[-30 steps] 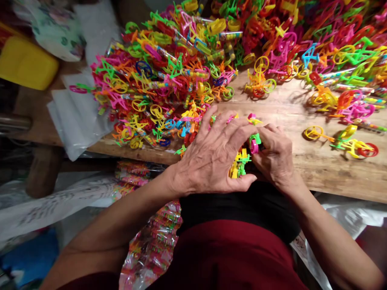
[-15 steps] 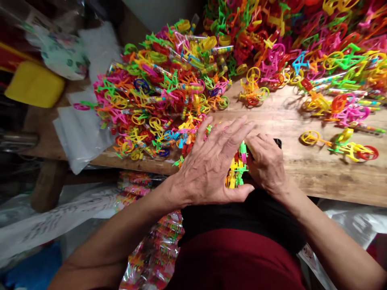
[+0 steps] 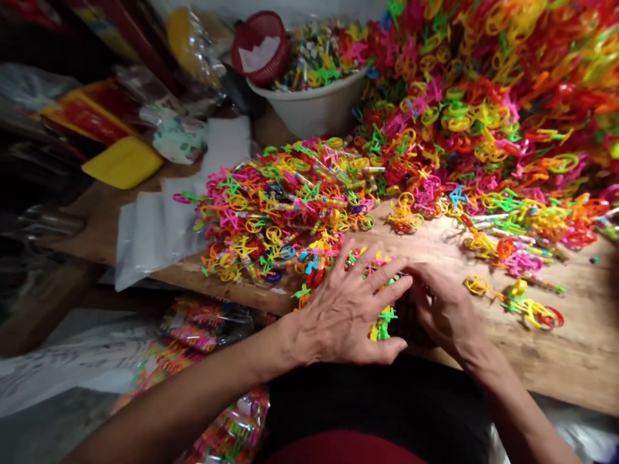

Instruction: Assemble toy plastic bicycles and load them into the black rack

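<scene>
My left hand lies with its fingers spread over a cluster of small plastic toys at the front edge of the wooden table. Yellow, green and pink parts of them show past its fingers and thumb. Close beside its fingertips is my right hand, its fingers curled inward. A dark shape lies under those fingers; what they grip is hidden. Left of and behind my left hand spreads a pile of toy bicycles and candy tubes.
A larger heap of toys rises at the back right. Loose toy bicycles lie on the table. At the back stand a white bucket and red basket. Clear bags lie left; filled packets hang below.
The view has tilted up, bringing the bucket and basket into sight. My left hand stays spread over the toys. My right hand's fingers have shifted, and the black corner beside it no longer shows.
</scene>
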A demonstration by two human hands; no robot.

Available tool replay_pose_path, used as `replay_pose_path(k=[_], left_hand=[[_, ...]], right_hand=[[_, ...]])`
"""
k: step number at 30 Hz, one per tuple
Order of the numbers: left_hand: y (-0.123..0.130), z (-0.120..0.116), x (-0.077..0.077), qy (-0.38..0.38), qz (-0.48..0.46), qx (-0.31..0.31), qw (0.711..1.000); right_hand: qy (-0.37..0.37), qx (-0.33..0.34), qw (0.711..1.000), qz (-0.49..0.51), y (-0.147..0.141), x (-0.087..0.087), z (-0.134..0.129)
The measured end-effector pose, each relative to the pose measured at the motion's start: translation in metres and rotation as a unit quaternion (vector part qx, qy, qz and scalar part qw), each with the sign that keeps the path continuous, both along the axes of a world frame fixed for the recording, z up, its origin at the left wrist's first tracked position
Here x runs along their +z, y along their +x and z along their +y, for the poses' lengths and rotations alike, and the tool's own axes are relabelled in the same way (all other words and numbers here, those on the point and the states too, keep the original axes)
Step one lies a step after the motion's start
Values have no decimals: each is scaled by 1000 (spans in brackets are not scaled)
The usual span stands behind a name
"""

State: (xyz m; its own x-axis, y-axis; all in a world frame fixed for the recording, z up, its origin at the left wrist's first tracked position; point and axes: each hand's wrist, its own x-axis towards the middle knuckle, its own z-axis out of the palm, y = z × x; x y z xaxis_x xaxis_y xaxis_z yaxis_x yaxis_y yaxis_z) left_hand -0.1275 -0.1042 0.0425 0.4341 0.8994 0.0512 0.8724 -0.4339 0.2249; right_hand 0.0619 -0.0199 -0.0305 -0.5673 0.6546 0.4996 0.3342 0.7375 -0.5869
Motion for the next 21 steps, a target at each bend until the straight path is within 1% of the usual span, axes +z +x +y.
replay_pose_path(k=[2, 3, 5, 7, 10, 12, 14, 15, 17, 19, 21], left_hand=[[1, -1, 0, 10, -5, 15, 1000], [2, -2, 0, 17, -7, 23, 1000], [3, -2, 0, 30, -10, 34, 999], [3, -1, 0, 36, -9, 36, 999], [2, 0, 1, 32, -5, 32, 999], [2, 0, 2, 29, -5, 30, 999], [1, 1, 3, 23, -8, 27, 999], [1, 2, 4, 17, -8, 23, 1000], [1, 3, 6, 7, -7, 17, 1000], [0, 3, 7, 8, -7, 15, 1000], [-1, 3, 7, 16, -6, 13, 1000]], right_hand=[[26, -16, 1000, 4, -1, 14, 21], [38, -19, 999, 2, -7, 19, 34], [44, -8, 999, -21, -29, 25, 60], [40, 7, 995, -94, -58, 24, 84], [57, 8, 970, -238, -94, 18, 108], [74, 9, 952, -298, -107, 16, 113], [94, 9, 948, -303, -113, 20, 112], [105, 6, 954, -282, -115, 24, 109], [121, 2, 970, -209, -118, 34, 102], [126, 18, 981, -147, -125, 43, 97], [128, 54, 979, -149, -136, 47, 95]])
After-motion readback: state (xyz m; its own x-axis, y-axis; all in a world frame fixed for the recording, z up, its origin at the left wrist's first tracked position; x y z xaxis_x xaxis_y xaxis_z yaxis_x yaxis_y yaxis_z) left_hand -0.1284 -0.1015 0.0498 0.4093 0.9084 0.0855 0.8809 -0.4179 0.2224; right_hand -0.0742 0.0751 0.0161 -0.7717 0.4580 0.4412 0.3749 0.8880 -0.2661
